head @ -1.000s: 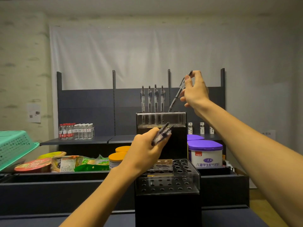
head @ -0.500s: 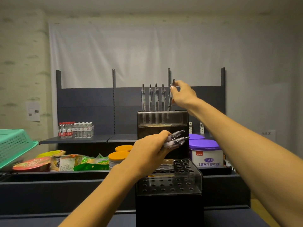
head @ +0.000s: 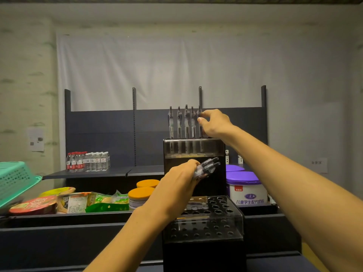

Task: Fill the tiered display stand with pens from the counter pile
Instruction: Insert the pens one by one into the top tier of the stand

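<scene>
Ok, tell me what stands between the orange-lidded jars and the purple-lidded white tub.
In the head view, the black tiered pen stand stands between the orange-lidded jars and the purple-lidded white tub, with the left hand in front of it.

five upright pens (head: 186, 122), two orange-lidded jars (head: 141, 193)

Dim, flat indoor light surrounds me; frame corners darken and bend, lower foreground sinks into shadow, detail soft.

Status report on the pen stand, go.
Right hand pinching fifth pen in top tier. Left hand grips spare pens. Lower tier holes open. Nothing blocking.
</scene>
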`<state>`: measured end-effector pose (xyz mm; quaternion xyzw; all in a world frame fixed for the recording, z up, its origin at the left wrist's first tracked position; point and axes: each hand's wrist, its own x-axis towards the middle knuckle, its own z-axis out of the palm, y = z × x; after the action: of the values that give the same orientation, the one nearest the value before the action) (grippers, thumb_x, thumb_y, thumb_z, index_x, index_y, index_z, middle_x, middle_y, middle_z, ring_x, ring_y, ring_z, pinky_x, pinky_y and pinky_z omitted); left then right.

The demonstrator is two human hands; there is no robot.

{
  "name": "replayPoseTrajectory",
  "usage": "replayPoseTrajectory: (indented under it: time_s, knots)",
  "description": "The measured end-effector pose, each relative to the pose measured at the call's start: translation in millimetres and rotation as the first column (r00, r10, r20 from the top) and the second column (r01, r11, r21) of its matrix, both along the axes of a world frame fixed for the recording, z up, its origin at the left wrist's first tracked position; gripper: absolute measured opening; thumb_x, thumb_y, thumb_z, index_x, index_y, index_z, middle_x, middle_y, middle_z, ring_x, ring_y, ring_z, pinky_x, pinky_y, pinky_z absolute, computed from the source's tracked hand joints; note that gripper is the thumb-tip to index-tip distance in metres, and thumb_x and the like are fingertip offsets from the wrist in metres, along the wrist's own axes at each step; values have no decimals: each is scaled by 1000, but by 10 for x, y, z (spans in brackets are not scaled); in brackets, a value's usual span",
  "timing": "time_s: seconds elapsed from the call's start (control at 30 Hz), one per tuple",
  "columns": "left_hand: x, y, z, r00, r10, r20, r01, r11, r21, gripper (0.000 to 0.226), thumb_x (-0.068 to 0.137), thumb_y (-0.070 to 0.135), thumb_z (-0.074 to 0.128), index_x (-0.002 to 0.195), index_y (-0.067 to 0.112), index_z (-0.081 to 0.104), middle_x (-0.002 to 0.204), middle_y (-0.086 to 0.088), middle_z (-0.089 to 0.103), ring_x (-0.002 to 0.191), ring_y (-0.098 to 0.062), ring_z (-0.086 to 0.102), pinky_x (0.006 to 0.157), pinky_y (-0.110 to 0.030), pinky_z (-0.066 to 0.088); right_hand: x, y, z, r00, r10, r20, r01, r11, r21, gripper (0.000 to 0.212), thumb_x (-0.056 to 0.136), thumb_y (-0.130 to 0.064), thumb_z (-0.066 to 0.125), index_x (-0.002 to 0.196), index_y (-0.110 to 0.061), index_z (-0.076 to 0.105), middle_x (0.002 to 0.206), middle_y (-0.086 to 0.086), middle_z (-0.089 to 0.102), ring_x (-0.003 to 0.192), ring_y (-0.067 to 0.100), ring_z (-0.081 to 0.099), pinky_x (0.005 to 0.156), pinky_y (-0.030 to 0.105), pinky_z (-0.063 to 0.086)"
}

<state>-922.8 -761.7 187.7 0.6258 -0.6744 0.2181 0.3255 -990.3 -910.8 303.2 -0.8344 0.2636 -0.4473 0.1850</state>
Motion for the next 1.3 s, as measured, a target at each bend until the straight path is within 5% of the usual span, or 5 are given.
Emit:
replayPoseTrajectory:
  time_s: [0.2, 0.4, 0.6, 1.0, 1.3]
  knots:
    - [-23, 30, -18, 994, 47, 98, -37, 994, -103, 20, 97, 21, 46, 117, 18, 48, 106, -1, 64, 89, -18, 59, 74, -36, 50, -75, 36, -51, 999, -34, -18, 33, 999, -20, 37, 101, -29, 46, 134, -12, 52, 130, 9, 58, 121, 28, 53, 97, 35, 43]
    - [-31, 51, -36, 968, 195, 160, -161, 966, -203, 34, 100, 38, 35, 133, 28, 39, 100, 3, 66, 83, -20, 60, 65, -31, 43, -220, 136, -331, 908, -41, 417, 160, 954, -255, 22, 98, -24, 50, 114, -11, 58, 98, 5, 65, 99, 22, 56, 84, 31, 47]
    - [-15, 34, -27, 994, 44, 95, -22, 976, -217, 32, 98, 21, 46, 129, 14, 48, 115, -4, 60, 95, -19, 58, 76, -32, 52, -445, 326, -745, 865, 89, 494, 110, 926, -361, 11, 95, -19, 57, 103, -13, 60, 83, -4, 61, 89, 19, 56, 72, 22, 41]
    - [-25, 33, -45, 999, 28, 25, -21, 971, -239, 26, 95, 9, 48, 120, 8, 54, 103, -11, 66, 85, -26, 60, 72, -39, 51, -716, 543, -969, 902, 395, 175, -374, 916, -144, 17, 89, -14, 65, 102, -22, 70, 94, -4, 73, 90, 11, 68, 81, 32, 57]
    - [-25, 70, -41, 998, 60, 8, -55, 945, -322, 40, 94, 16, 52, 133, 21, 49, 90, -5, 70, 71, -26, 63, 59, -36, 51, -645, 675, -969, 810, 514, 282, -548, 835, 55, 14, 94, -13, 57, 106, -14, 65, 92, 6, 73, 78, 12, 68, 62, 22, 52]
